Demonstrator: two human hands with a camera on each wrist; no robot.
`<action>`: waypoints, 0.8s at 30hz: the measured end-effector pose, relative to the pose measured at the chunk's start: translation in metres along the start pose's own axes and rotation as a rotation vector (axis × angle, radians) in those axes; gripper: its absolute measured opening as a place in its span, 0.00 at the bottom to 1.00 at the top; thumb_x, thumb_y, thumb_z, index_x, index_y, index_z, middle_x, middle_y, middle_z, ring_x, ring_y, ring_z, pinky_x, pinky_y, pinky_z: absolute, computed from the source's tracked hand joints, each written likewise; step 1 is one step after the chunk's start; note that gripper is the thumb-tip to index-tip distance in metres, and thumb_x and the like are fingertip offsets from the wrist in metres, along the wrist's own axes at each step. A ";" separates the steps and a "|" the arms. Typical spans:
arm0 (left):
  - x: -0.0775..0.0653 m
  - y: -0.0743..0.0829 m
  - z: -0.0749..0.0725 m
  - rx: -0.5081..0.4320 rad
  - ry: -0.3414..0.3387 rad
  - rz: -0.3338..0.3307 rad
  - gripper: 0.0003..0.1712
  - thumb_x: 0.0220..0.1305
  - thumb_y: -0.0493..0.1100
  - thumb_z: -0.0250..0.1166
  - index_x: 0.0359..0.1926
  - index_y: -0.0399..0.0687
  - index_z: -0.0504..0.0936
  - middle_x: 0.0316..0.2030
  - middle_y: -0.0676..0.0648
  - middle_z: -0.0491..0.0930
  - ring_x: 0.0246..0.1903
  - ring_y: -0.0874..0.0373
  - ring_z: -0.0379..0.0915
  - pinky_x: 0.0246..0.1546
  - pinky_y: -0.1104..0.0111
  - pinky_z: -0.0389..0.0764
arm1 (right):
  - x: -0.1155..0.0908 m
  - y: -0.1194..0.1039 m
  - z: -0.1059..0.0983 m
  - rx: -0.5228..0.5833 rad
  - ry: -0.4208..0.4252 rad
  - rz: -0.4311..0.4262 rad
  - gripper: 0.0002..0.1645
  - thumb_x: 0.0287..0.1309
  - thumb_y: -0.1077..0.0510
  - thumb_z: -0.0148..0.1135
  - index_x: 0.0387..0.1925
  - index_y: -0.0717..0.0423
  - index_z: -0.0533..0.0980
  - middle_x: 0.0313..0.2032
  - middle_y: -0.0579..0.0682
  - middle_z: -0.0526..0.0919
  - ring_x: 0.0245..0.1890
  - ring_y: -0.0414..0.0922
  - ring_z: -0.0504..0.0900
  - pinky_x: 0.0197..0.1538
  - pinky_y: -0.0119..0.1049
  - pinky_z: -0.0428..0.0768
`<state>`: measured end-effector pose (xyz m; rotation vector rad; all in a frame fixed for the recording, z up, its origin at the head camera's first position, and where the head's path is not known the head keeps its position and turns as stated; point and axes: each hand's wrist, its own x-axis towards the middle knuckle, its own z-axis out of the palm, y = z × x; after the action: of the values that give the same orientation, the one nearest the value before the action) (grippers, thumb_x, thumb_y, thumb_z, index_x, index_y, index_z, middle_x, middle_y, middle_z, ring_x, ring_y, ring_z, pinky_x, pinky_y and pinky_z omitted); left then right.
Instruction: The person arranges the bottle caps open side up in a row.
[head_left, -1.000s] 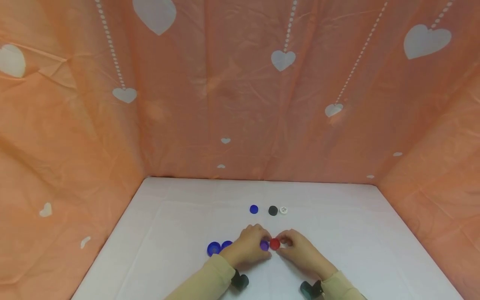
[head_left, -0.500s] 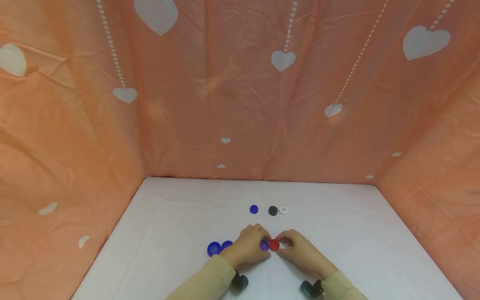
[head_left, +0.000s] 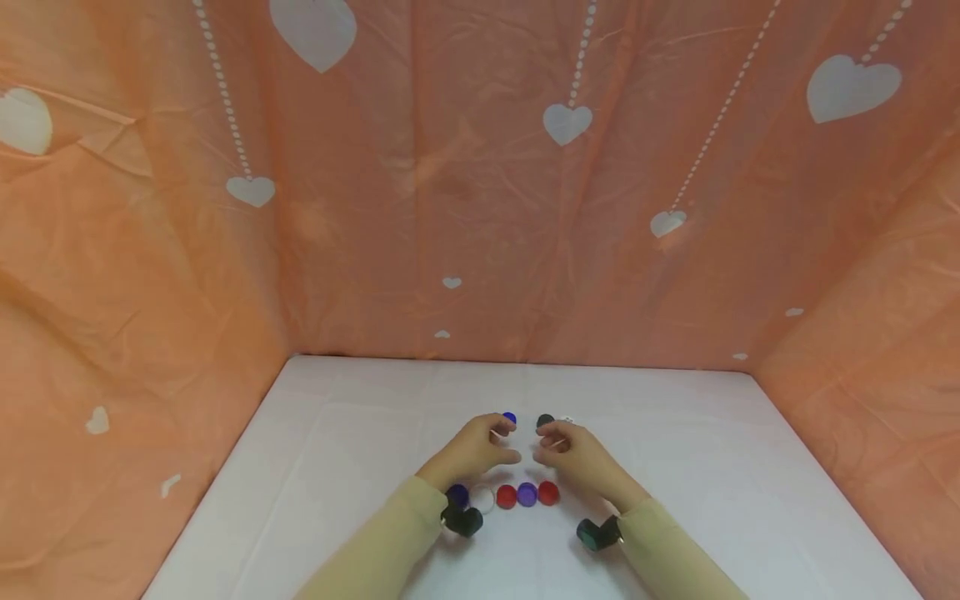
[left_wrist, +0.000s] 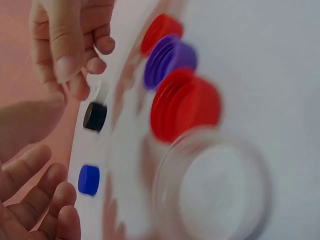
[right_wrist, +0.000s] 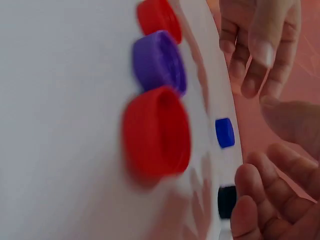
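Several bottle caps form a side-by-side row: a blue cap point(head_left: 457, 496) partly covered by my left wrist, a clear cap point(head_left: 482, 499), a red cap point(head_left: 506, 497), a purple cap point(head_left: 527, 494) and another red cap point(head_left: 548, 493). Beyond that row, my left hand point(head_left: 471, 448) hovers with loosely bent fingers close to a small blue cap point(left_wrist: 89, 180), holding nothing. Facing it, my right hand point(head_left: 583, 457) is likewise without anything in its fingers, near a black cap point(left_wrist: 95, 116). A white cap point(head_left: 567, 419) beside the black one is mostly hidden by the right hand.
A white-covered table point(head_left: 712, 467) bears all the caps. Orange cloth point(head_left: 495, 250) with white hearts encloses it at the back and both sides. Dark wrist devices sit on both sleeves.
Both hands have left the purple and right-hand red caps and moved forward to the back caps. The clear and middle red caps now show; the leftmost blue cap is now covered.
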<state>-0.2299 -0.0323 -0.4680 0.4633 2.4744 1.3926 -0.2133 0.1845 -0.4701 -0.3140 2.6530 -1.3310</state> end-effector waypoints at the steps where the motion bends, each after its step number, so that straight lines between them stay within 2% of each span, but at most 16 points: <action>1: 0.003 -0.002 -0.003 -0.025 0.012 -0.007 0.26 0.55 0.44 0.73 0.54 0.42 0.77 0.48 0.43 0.77 0.46 0.51 0.72 0.48 0.57 0.76 | 0.005 -0.003 0.002 0.012 0.009 -0.001 0.22 0.58 0.51 0.68 0.52 0.56 0.76 0.38 0.45 0.81 0.40 0.44 0.79 0.44 0.40 0.79; 5: 0.014 -0.011 -0.011 -0.042 0.060 -0.028 0.26 0.55 0.43 0.73 0.54 0.41 0.77 0.48 0.42 0.77 0.48 0.48 0.73 0.49 0.55 0.75 | 0.024 -0.014 0.008 0.054 0.031 -0.004 0.24 0.57 0.54 0.69 0.53 0.60 0.75 0.36 0.48 0.81 0.37 0.44 0.80 0.43 0.39 0.80; 9: 0.021 -0.019 -0.014 -0.017 0.087 -0.013 0.27 0.53 0.40 0.74 0.53 0.37 0.76 0.46 0.41 0.78 0.47 0.47 0.74 0.51 0.55 0.74 | 0.037 -0.019 0.015 0.051 0.044 -0.012 0.25 0.56 0.56 0.70 0.53 0.63 0.74 0.37 0.51 0.81 0.37 0.46 0.80 0.41 0.39 0.80; 13: 0.026 -0.025 -0.016 -0.037 0.082 -0.009 0.27 0.51 0.38 0.74 0.52 0.36 0.77 0.44 0.41 0.79 0.46 0.48 0.74 0.50 0.56 0.74 | 0.046 -0.017 0.023 0.009 0.050 -0.010 0.27 0.54 0.58 0.71 0.53 0.65 0.73 0.39 0.53 0.81 0.40 0.48 0.81 0.40 0.39 0.81; 17: 0.028 -0.032 -0.017 -0.083 0.069 -0.037 0.26 0.49 0.37 0.74 0.51 0.37 0.78 0.42 0.43 0.79 0.44 0.51 0.73 0.50 0.58 0.73 | 0.050 -0.015 0.029 -0.050 0.045 -0.015 0.28 0.53 0.59 0.70 0.54 0.66 0.72 0.36 0.51 0.80 0.38 0.48 0.81 0.43 0.42 0.80; 21: 0.027 -0.035 -0.017 -0.108 0.052 -0.083 0.26 0.48 0.36 0.74 0.51 0.39 0.79 0.41 0.46 0.77 0.41 0.54 0.70 0.48 0.60 0.72 | 0.050 -0.015 0.032 -0.096 0.008 -0.001 0.30 0.55 0.59 0.69 0.57 0.66 0.70 0.35 0.50 0.79 0.36 0.45 0.79 0.45 0.44 0.78; 24: 0.027 -0.035 -0.018 -0.093 0.045 -0.093 0.27 0.48 0.36 0.75 0.51 0.40 0.78 0.39 0.47 0.77 0.39 0.55 0.69 0.45 0.62 0.71 | 0.049 -0.016 0.033 -0.104 -0.035 0.015 0.32 0.55 0.57 0.69 0.59 0.64 0.69 0.36 0.48 0.79 0.37 0.44 0.77 0.45 0.43 0.77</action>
<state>-0.2664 -0.0523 -0.4912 0.2967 2.4193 1.4884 -0.2510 0.1374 -0.4791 -0.3257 2.6955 -1.1748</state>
